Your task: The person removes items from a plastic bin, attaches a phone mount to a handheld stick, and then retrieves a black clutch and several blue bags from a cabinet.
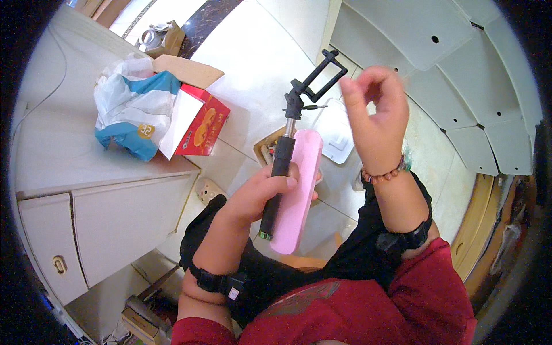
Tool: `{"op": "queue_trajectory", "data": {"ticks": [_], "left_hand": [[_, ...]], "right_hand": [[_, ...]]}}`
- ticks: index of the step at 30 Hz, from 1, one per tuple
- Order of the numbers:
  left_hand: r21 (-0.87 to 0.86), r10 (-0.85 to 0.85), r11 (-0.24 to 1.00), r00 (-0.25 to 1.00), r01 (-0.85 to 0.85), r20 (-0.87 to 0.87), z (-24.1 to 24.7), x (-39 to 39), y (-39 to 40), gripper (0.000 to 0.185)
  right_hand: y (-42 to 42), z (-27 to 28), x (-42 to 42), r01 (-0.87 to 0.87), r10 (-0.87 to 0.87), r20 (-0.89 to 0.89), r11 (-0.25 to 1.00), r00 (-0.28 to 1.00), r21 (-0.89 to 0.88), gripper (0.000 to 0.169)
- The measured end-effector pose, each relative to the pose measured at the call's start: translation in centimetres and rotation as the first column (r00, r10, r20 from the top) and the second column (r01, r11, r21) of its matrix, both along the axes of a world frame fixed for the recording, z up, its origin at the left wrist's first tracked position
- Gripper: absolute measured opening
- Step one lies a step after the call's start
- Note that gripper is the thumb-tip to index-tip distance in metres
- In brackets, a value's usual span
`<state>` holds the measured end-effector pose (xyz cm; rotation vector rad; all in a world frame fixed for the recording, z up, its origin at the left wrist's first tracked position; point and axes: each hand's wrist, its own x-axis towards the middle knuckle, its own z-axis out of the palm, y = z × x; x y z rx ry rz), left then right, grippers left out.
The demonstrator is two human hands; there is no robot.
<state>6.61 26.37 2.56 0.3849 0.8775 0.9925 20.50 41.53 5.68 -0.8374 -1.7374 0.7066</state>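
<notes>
My left hand (267,185) is wrapped around the black handle of a selfie stick (283,155) and a long pink plastic case (297,202) that lies along its right side. A short metal shaft joins the handle to the black phone clamp (321,77), which is tilted up and holds no phone. A small audio plug (317,106) sticks out below the clamp. Raised just right of the clamp, my right hand (381,112) has its thumb and curled fingers apart, slightly blurred. Whether the thumb tip touches the clamp, I cannot tell.
On the white cabinet (129,172) at left lie a white-and-blue plastic bag (138,103) and a red printed box (207,125). A clear plastic lid (337,133) and an open box (264,148) sit on the tiled floor beyond my knees. White storage cubes (470,86) line the right.
</notes>
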Motion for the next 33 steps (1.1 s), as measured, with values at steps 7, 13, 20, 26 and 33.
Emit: {"op": "queue_trajectory", "data": {"ticks": [7, 13, 20, 26, 33], "left_hand": [[0.047, 0.038, 0.998, 0.999, -0.037, -0.019, -0.2, -0.1, 0.2, 0.034], [0.029, 0.047, 0.998, 0.999, -0.046, -0.021, 0.3, 0.1, 0.0, 0.033], [0.124, 0.032, 0.992, 0.997, -0.039, 0.065, -0.5, 0.0, -0.4, 0.034], [0.035, 0.003, 0.999, 1.000, -0.002, -0.029, -0.4, 0.3, 0.0, 0.029], [0.015, -0.022, 1.000, 0.999, 0.022, -0.029, -0.2, 0.7, 0.1, 0.032]], "right_hand": [[-1.7, -0.5, -0.3, -0.152, 0.111, 0.413, 0.986, 0.904, 0.069, 0.017], [-2.2, -1.1, -0.4, -0.141, 0.094, 0.454, 0.987, 0.886, 0.071, 0.018], [-2.3, -1.3, -0.7, -0.136, 0.293, 0.363, 0.906, 0.884, -0.400, 0.015], [-1.2, -3.0, -0.6, -0.288, 0.414, 0.159, 0.817, 0.896, -0.500, 0.015], [-0.3, -2.9, -0.2, -0.414, 0.477, -0.168, 0.475, 0.863, -0.776, 0.020]]}}
